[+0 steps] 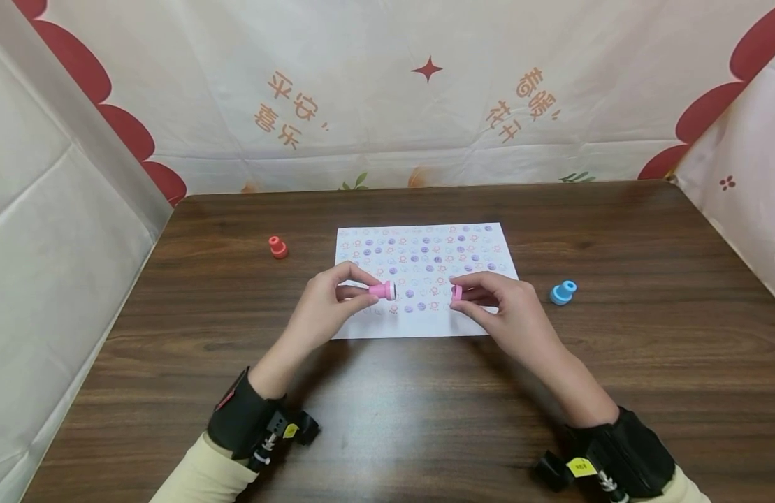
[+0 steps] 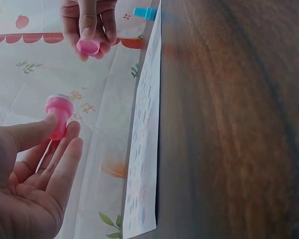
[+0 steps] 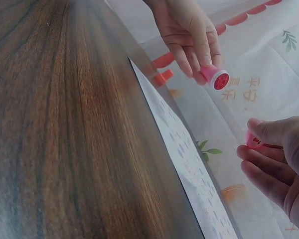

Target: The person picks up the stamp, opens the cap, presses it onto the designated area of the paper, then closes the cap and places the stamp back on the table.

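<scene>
Between thumb and fingers, my left hand (image 1: 333,297) pinches a pink stamp (image 1: 384,290) by its handle, held sideways above the paper. The stamp's round face, red with a white rim, shows in the right wrist view (image 3: 221,81). My right hand (image 1: 503,300) pinches a small pink cap (image 1: 456,293), its hollow side toward the stamp. A gap separates cap and stamp. Below both hands lies a white sheet of paper (image 1: 387,325) covered in rows of small purple, red and pale blue stamped prints.
A red stamp (image 1: 277,247) stands on the brown wooden table (image 1: 387,419) left of the paper. To the right of my right hand is a blue stamp (image 1: 563,292). A white printed cloth (image 1: 374,91) hangs behind the table and along both sides.
</scene>
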Action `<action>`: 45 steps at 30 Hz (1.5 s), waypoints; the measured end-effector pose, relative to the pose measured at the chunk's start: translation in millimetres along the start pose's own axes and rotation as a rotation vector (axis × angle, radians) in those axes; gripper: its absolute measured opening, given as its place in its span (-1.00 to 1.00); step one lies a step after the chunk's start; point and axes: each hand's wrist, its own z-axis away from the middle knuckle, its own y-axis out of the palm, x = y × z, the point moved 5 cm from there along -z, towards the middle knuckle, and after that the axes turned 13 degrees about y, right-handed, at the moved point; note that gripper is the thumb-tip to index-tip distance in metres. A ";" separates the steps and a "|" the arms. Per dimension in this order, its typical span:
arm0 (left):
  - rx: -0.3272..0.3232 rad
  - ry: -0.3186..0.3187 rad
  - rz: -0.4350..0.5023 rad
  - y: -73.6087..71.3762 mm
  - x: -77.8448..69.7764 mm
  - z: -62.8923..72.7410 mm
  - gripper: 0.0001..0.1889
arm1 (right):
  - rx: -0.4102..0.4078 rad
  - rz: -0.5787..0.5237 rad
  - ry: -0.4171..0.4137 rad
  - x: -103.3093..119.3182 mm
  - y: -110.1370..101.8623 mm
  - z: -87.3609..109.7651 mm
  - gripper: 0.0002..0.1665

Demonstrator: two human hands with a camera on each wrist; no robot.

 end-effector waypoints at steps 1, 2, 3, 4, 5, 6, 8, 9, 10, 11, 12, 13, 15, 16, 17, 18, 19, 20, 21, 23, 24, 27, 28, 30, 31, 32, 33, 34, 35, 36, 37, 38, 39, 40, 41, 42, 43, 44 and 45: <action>-0.002 -0.001 0.005 0.9 0.3 -0.3 -0.82 | -0.001 0.001 -0.001 -0.2 -0.1 0.2 -0.63; -0.006 -0.003 0.010 1.7 0.5 -0.6 -0.82 | -0.002 0.001 -0.001 -0.4 -0.4 0.4 -0.63; -0.008 -0.005 0.014 2.4 0.6 -1.0 -0.82 | -0.004 0.003 -0.001 -0.7 -0.8 0.7 -0.63; -0.011 -0.006 0.018 2.9 0.6 -1.4 -0.82 | -0.006 0.005 -0.002 -1.1 -1.3 1.0 -0.62; -0.012 -0.008 0.022 3.5 0.7 -1.8 -0.81 | -0.009 0.007 -0.004 -1.6 -1.8 1.3 -0.62; -0.014 -0.010 0.028 4.0 0.6 -2.3 -0.81 | -0.013 0.009 -0.006 -2.2 -2.4 1.6 -0.62; -0.011 -0.007 0.028 4.9 0.3 -3.3 -0.80 | -0.020 0.010 -0.008 -3.5 -3.8 2.2 -0.62; -0.009 -0.004 0.028 5.4 -0.1 -3.8 -0.80 | -0.022 0.010 -0.008 -4.4 -4.4 2.5 -0.62; -0.008 -0.005 0.029 6.0 -0.6 -4.3 -0.79 | -0.023 0.011 -0.005 -5.4 -5.1 2.9 -0.61; -0.006 -0.004 0.031 6.7 -0.9 -4.9 -0.79 | -0.024 0.013 -0.003 -6.4 -6.0 3.3 -0.61; -0.005 -0.004 0.033 7.4 -1.5 -5.5 -0.79 | -0.027 0.014 -0.002 -7.4 -6.8 3.6 -0.60; -0.003 -0.001 0.035 8.2 -2.5 -6.0 -0.79 | -0.029 0.015 0.001 -8.5 -7.8 4.1 -0.60; 0.000 0.007 0.040 10.1 -3.9 -7.3 -0.79 | -0.036 0.022 0.007 -10.7 -9.8 5.2 -0.58; 0.002 0.013 0.040 11.2 -4.6 -7.5 -0.80 | -0.039 0.027 0.008 -11.7 -10.9 5.8 -0.58; 0.004 0.021 0.038 12.2 -5.2 -7.9 -0.80 | -0.043 0.030 0.007 -12.5 -11.8 6.4 -0.58; 0.006 0.028 0.039 13.2 -5.8 -8.2 -0.80 | -0.047 0.033 0.007 -13.2 -12.8 7.0 -0.58; 0.009 0.036 0.040 14.3 -6.3 -8.6 -0.80 | -0.049 0.037 0.009 -14.1 -13.8 7.7 -0.58; 0.010 0.040 0.044 15.4 -6.4 -9.0 -0.80 | -0.050 0.040 0.010 -14.8 -14.8 8.3 -0.58; 0.012 0.043 0.050 16.5 -6.8 -9.4 -0.80 | -0.049 0.042 0.013 -15.7 -15.5 8.9 -0.58; 0.012 0.046 0.060 18.3 -8.1 -9.9 -0.80 | -0.047 0.043 0.018 -17.5 -17.1 10.1 -0.57; 0.013 0.049 0.066 19.2 -8.7 -10.2 -0.80 | -0.047 0.042 0.020 -18.5 -17.8 10.7 -0.57; 0.016 0.054 0.070 21.5 -10.9 -10.5 -0.81 | -0.058 0.041 0.017 -21.4 -20.3 12.5 -0.57; 0.016 0.056 0.071 22.3 -11.3 -10.8 -0.81 | -0.065 0.039 0.014 -22.4 -21.2 13.2 -0.58; 0.021 0.059 0.075 24.0 -11.7 -11.1 -0.81 | -0.077 0.036 0.009 -24.6 -22.7 14.6 -0.60; 0.019 0.056 0.080 24.5 -11.6 -11.5 -0.81 | -0.083 0.035 0.004 -25.2 -23.1 15.1 -0.61; 0.019 0.057 0.080 25.1 -11.6 -11.9 -0.81 | -0.086 0.035 0.002 -26.0 -23.4 15.5 -0.61; 0.018 0.057 0.082 25.8 -11.5 -12.5 -0.81 | -0.090 0.034 0.001 -26.8 -23.6 15.9 -0.62; 0.017 0.057 0.084 26.5 -11.3 -13.0 -0.81 | -0.092 0.036 0.001 -27.6 -23.8 16.3 -0.63; 0.017 0.058 0.081 27.3 -11.3 -13.6 -0.81 | -0.095 0.037 -0.002 -28.4 -24.0 16.6 -0.64; 0.017 0.060 0.075 28.2 -11.8 -14.3 -0.81 | -0.099 0.039 -0.004 -29.0 -24.4 16.8 -0.64; 0.016 0.060 0.074 29.3 -11.8 -15.3 -0.81 | -0.102 0.044 -0.003 -29.7 -24.8 17.1 -0.64; 0.017 0.064 0.069 30.4 -12.3 -16.1 -0.81 | -0.104 0.048 -0.001 -30.5 -25.2 17.3 -0.64; 0.017 0.066 0.068 31.6 -12.9 -16.9 -0.81 | -0.107 0.055 0.000 -31.4 -25.7 17.5 -0.64; 0.018 0.069 0.065 32.8 -13.7 -17.8 -0.80 | -0.109 0.064 0.001 -32.2 -26.3 17.6 -0.64; 0.019 0.071 0.062 34.2 -14.5 -18.8 -0.80 | -0.111 0.067 0.003 -33.0 -26.9 17.8 -0.63; 0.021 0.069 0.060 35.6 -15.0 -19.8 -0.79 | -0.112 0.075 0.005 -33.8 -27.5 18.0 -0.62; 0.022 0.067 0.062 37.0 -15.2 -20.9 -0.79 | -0.113 0.082 0.006 -34.8 -28.0 18.0 -0.62; 0.023 0.066 0.059 38.4 -15.8 -21.8 -0.79 | -0.115 0.087 0.004 -35.9 -28.5 18.1 -0.61; 0.025 0.064 0.057 39.8 -16.2 -22.8 -0.78 | -0.117 0.088 0.002 -36.6 -29.1 18.3 -0.60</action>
